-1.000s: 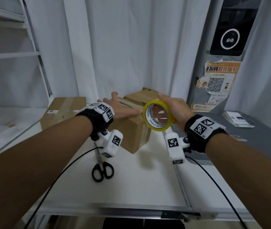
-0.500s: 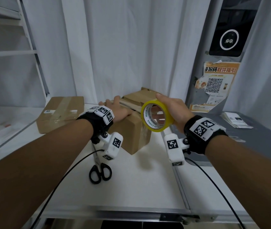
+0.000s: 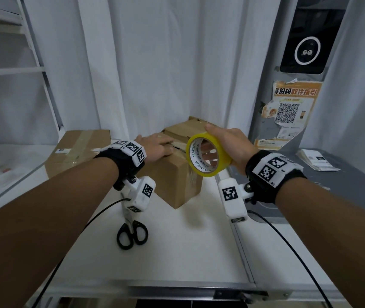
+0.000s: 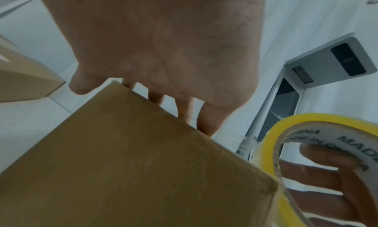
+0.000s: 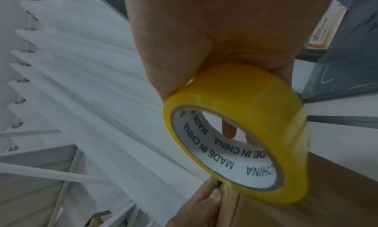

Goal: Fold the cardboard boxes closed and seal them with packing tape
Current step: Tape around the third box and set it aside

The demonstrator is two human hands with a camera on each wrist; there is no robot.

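Already one box (image 3: 77,150) lay taped; left hand (image 3: 158,147) pressed flat on the second box's (image 3: 172,181) flaps, right hand (image 3: 232,145) gripped the tape roll (image 3: 208,156), sealing barely begun

— Where do we stand? — Our left hand (image 3: 158,146) lies on top of the small brown cardboard box (image 3: 172,181); our right hand (image 3: 230,145) holds the yellow packing tape roll (image 3: 208,155) just right of it.

— And around? — The black-handled scissors (image 3: 132,234) lie before the box, the flat taped cardboard box (image 3: 77,150) left of it, both on the white table (image 3: 177,252).
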